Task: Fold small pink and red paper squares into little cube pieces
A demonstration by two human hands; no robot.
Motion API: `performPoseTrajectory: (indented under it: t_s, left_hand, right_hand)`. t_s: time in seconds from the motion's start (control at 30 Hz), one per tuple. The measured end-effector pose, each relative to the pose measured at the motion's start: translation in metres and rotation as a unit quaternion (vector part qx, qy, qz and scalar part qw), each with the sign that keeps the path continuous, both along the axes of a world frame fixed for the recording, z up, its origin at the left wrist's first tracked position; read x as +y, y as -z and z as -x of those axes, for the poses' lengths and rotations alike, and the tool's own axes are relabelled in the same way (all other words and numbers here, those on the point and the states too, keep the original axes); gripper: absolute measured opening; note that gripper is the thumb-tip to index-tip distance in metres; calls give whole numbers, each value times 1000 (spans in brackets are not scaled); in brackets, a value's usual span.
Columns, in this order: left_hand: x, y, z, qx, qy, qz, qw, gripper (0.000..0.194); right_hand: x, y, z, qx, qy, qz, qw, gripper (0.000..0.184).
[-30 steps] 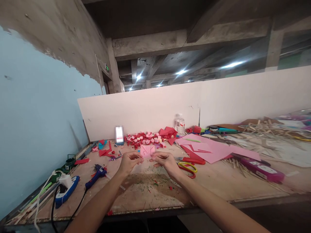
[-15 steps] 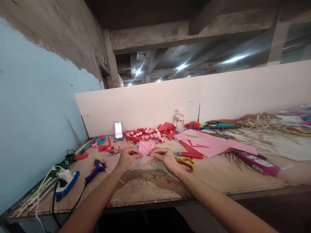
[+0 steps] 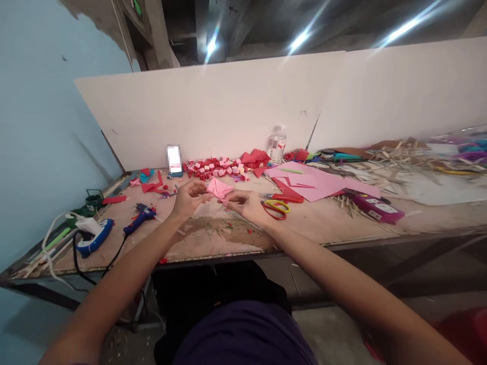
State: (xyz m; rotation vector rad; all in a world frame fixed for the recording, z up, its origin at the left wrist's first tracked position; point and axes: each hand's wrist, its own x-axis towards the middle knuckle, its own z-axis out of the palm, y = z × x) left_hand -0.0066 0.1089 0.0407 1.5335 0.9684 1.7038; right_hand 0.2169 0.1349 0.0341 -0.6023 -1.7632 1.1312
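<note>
A small piece of folded pink paper [image 3: 219, 187] is held up between both hands, over the near middle of the table. My left hand [image 3: 187, 201] pinches its left corner between thumb and fingers. On the right, my right hand [image 3: 243, 204] grips its lower right edge. Crease lines show on the paper's face, and it sits turned with a corner upward. Just behind it lies a heap of small red and pink folded paper cubes [image 3: 213, 167]. Scissors with yellow and red handles [image 3: 277, 207] rest close to my right wrist.
A blue glue gun [image 3: 140, 218] and a power strip [image 3: 96, 238] with cords lie at left. A phone [image 3: 174, 161] stands at the back, near a plastic bottle [image 3: 277, 146]. Pink paper sheets [image 3: 323, 181], a purple box [image 3: 375, 208] and wood strips [image 3: 395, 157] spread to the right.
The view has tilted downward, so the lap now shows. The pink paper has turned from lying square to a corner-up angle, with both hands still on it.
</note>
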Motion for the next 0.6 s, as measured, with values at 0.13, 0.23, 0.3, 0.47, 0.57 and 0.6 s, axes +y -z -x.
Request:
performPoseTrajectory:
  t_s: [0.13, 0.23, 0.3, 0.47, 0.57, 0.6]
  left_hand:
    - [-2, -2, 1, 11, 57, 12, 998, 56]
    - [0, -2, 2, 17, 64, 20, 998, 47]
    - [1, -1, 5, 11, 65, 17, 998, 44]
    - [1, -2, 11, 44, 121, 33, 991, 42]
    - [-2, -3, 10, 88, 148, 35, 984, 42]
    - [-3, -3, 9, 100, 148, 31, 983, 42]
  right_hand:
    - [-2, 4, 2, -28, 4, -36, 999, 45]
    - [-4, 3, 1, -56, 20, -53, 997, 46]
    - [-6, 1, -3, -80, 14, -56, 995, 45]
    - [-5, -6, -11, -14, -11, -54, 998, 47]
    - [-3, -7, -9, 36, 17, -32, 999, 44]
    - [-3, -7, -7, 33, 20, -17, 999, 44]
